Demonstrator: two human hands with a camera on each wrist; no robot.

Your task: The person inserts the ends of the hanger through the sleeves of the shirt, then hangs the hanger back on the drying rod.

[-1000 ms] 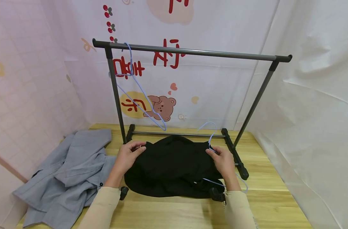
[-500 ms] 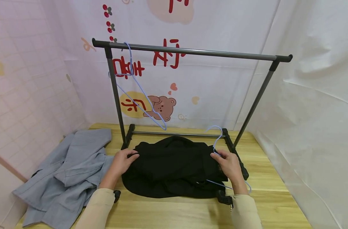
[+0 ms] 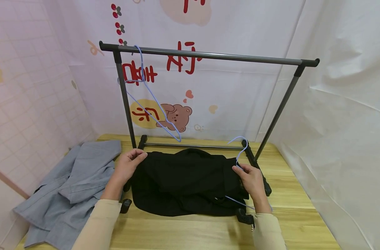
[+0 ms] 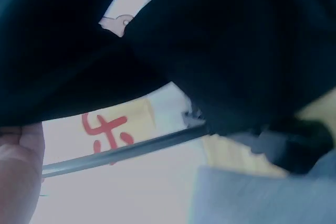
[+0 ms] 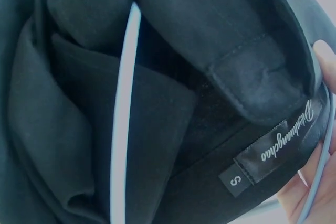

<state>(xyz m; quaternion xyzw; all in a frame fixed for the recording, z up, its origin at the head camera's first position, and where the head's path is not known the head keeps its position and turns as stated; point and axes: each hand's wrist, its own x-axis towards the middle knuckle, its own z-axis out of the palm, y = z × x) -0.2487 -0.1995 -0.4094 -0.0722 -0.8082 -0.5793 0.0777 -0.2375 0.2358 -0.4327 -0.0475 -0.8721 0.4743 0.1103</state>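
A black collared shirt (image 3: 190, 177) lies bunched on the table in front of the rack. My left hand (image 3: 127, 166) pinches its upper left edge between thumb and fingers. At the other end my right hand (image 3: 252, 178) grips the collar together with the neck of a light-blue hanger (image 3: 245, 144). The hanger's hook points up above the cloth; its lower bar pokes out at the right, and the rest is hidden in the shirt. In the right wrist view, the hanger bar (image 5: 123, 114) runs past the collar, and a neck label (image 5: 268, 153) shows inside.
A dark metal clothes rack (image 3: 208, 55) stands behind the shirt. Another light-blue hanger (image 3: 158, 104) hangs at the rack's left end. A grey-blue garment (image 3: 80, 187) lies crumpled at the left of the wooden table (image 3: 183, 232). White sheeting (image 3: 343, 121) borders the right side.
My left hand has moved left, dipping and then rising, with the shirt's edge drawn leftward. My right hand has shifted slightly right and down, taking the hanger and collar along.
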